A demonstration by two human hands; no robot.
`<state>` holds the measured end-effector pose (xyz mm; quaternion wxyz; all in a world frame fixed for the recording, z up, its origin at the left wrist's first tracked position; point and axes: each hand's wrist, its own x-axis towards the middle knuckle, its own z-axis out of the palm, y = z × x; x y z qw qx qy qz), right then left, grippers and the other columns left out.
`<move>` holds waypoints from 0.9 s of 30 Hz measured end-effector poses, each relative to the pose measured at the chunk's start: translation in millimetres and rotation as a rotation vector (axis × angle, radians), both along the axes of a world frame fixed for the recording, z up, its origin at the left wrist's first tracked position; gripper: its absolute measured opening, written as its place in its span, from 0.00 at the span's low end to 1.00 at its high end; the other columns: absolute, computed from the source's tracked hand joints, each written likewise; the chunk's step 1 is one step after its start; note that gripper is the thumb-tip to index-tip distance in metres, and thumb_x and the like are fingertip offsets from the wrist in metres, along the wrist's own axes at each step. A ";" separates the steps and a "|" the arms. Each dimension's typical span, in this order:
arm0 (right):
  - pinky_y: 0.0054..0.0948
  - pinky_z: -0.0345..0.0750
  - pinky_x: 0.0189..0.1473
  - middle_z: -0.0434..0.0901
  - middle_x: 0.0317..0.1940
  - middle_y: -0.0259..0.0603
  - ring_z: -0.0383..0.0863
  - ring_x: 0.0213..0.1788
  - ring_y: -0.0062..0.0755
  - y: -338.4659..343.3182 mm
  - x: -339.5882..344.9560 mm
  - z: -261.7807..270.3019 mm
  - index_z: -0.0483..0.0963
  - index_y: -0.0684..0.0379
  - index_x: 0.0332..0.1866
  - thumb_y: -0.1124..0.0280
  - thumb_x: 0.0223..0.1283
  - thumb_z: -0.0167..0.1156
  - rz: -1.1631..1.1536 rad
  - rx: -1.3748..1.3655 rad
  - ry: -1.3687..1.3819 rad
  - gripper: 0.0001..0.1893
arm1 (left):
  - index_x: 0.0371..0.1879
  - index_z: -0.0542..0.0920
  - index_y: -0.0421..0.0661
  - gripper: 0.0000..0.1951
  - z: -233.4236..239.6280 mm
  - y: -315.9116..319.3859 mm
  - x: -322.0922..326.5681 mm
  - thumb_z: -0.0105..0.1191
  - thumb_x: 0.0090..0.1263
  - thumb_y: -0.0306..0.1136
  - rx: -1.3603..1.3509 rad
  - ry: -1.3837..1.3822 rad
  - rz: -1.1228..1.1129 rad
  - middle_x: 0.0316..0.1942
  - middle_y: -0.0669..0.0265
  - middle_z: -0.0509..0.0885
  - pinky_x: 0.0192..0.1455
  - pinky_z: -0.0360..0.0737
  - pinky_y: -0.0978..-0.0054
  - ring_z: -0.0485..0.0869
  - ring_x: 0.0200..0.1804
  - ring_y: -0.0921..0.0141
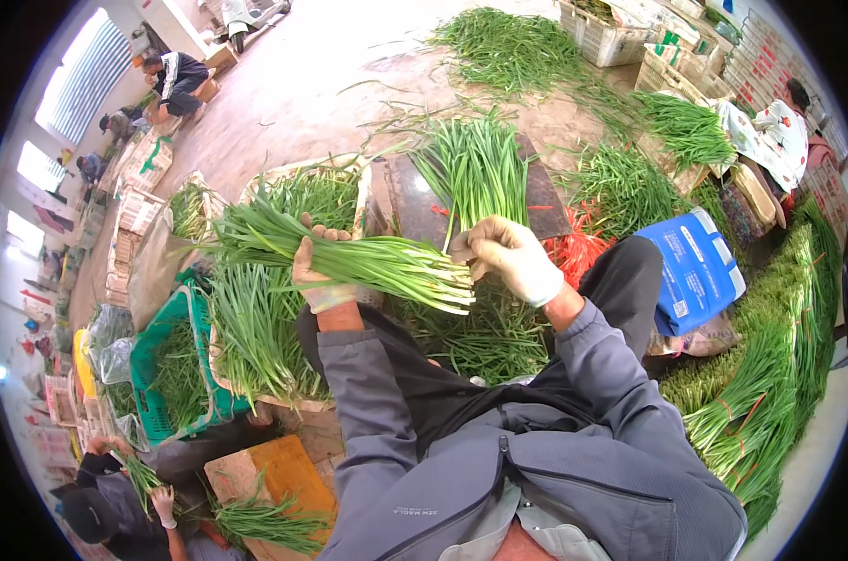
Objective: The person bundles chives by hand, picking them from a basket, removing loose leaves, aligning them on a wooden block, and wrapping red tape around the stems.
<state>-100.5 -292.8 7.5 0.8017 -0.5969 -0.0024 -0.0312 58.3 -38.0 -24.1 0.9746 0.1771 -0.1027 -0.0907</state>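
My left hand point(324, 270), in a pale work glove, is closed around a bundle of long green leafy stalks point(389, 270) that look like garlic chives, their pale root ends pointing right. My right hand point(512, 256), gloved too, has its fingers pinched at those root ends; whether a stalk is between the fingertips is hard to tell. Just beyond, another bunch of stalks point(481, 168) lies on a dark board point(424, 203), with a bit of red tie at each side. Red ties point(582, 242) are heaped right of the board.
Crates of loose stalks stand left, one a green plastic crate point(143, 379). A blue bag point(694, 270) lies right of my knee, beside tied bundles point(753, 393). Cut greens point(508, 49) cover floor ahead. A co-worker point(115, 498) handles stalks at lower left; others sit farther off.
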 end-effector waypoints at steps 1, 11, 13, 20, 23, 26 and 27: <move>0.26 0.80 0.36 0.82 0.40 0.42 0.82 0.35 0.25 -7.0 3.6 1.7 0.74 0.65 0.46 0.74 0.66 0.58 -0.051 -0.097 0.055 0.08 | 0.66 0.68 0.40 0.22 -0.9 -0.1 0.5 0.48 0.74 0.29 0.000 -0.001 -0.008 0.40 0.62 0.79 0.55 0.77 0.60 0.79 0.43 0.66; 0.25 0.79 0.41 0.84 0.39 0.42 0.84 0.37 0.30 0.1 29.0 -17.8 0.81 0.63 0.45 0.66 0.60 0.63 -0.018 -0.163 0.033 0.13 | 0.68 0.65 0.40 0.24 -0.5 8.0 0.7 0.47 0.73 0.32 -0.055 -0.106 -0.120 0.39 0.66 0.75 0.53 0.73 0.64 0.75 0.40 0.68; 0.20 0.77 0.36 0.80 0.34 0.34 0.80 0.32 0.25 -12.6 14.0 -19.6 0.73 0.60 0.50 0.66 0.66 0.61 -0.099 0.566 -0.053 0.13 | 0.69 0.65 0.42 0.24 0.6 11.0 0.0 0.47 0.73 0.30 -0.102 -0.082 -0.130 0.39 0.66 0.75 0.55 0.74 0.62 0.78 0.42 0.67; 0.33 0.77 0.35 0.79 0.33 0.39 0.81 0.35 0.34 -25.1 -5.8 -4.0 0.80 0.52 0.51 0.67 0.60 0.64 -0.085 -0.933 -0.547 0.14 | 0.65 0.68 0.37 0.22 0.3 7.2 2.6 0.47 0.74 0.30 -0.184 -0.055 -0.151 0.39 0.64 0.77 0.54 0.75 0.63 0.78 0.43 0.65; 0.40 0.76 0.35 0.74 0.31 0.40 0.80 0.35 0.42 -3.6 -0.7 7.9 0.80 0.46 0.47 0.64 0.59 0.62 -0.025 -1.347 -0.644 0.11 | 0.65 0.69 0.37 0.22 2.3 0.6 0.0 0.48 0.73 0.30 -0.197 0.007 -0.177 0.39 0.64 0.78 0.53 0.75 0.64 0.78 0.42 0.66; 0.41 0.77 0.36 0.75 0.31 0.40 0.81 0.37 0.42 5.7 18.0 0.5 0.80 0.48 0.42 0.62 0.60 0.56 -0.023 -1.458 -0.619 0.09 | 0.64 0.69 0.37 0.22 1.6 -2.7 2.0 0.50 0.72 0.30 -0.148 0.008 -0.172 0.38 0.65 0.78 0.53 0.74 0.64 0.78 0.42 0.67; 0.41 0.77 0.37 0.75 0.31 0.41 0.81 0.37 0.42 8.7 22.1 2.6 0.80 0.49 0.41 0.62 0.60 0.54 0.010 -1.514 -0.640 0.10 | 0.64 0.69 0.37 0.22 0.2 -1.5 2.7 0.50 0.72 0.30 -0.147 0.007 -0.168 0.38 0.65 0.78 0.53 0.74 0.64 0.78 0.42 0.67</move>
